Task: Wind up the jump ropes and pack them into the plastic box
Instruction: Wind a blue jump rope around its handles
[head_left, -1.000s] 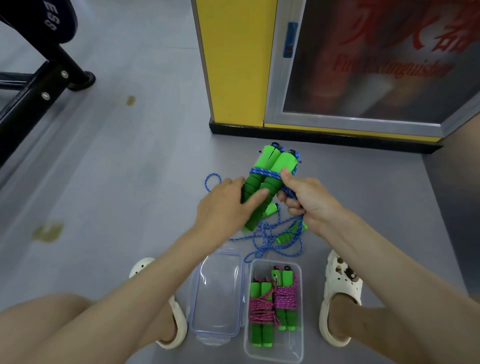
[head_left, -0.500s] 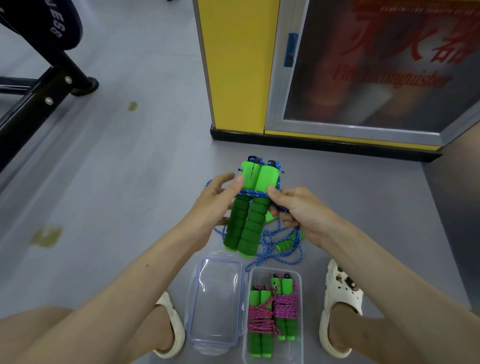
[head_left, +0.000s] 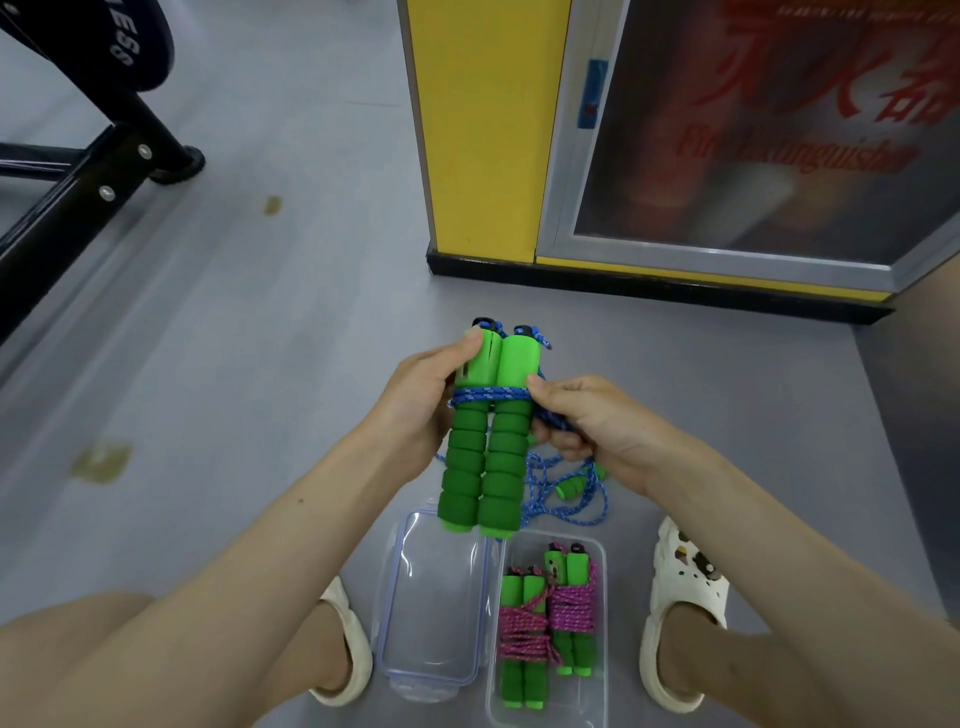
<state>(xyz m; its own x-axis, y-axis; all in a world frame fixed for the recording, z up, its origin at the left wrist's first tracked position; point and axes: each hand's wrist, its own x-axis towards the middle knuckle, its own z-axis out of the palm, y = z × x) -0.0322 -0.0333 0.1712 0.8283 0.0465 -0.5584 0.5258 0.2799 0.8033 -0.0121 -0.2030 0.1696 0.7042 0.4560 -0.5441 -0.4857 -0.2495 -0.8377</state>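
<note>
Two hands are counted: the left hand (head_left: 415, 405) and the right hand (head_left: 597, 431). Two green handles (head_left: 483, 452) are held side by side between the fingers (head_left: 457, 356), and one blue rope (head_left: 491, 396) is wound round them. Below the fingers of the right hand, one loose handle (head_left: 569, 488) is seen plainly among the blue cord; a second cannot be confirmed. Further below the fingers, one plastic box (head_left: 524, 548) and one lid (head_left: 436, 597) are counted. Two pink rope bundles (head_left: 522, 631) are contained in the box, each with two handles. Two white clogs (head_left: 685, 577) are counted.
</note>
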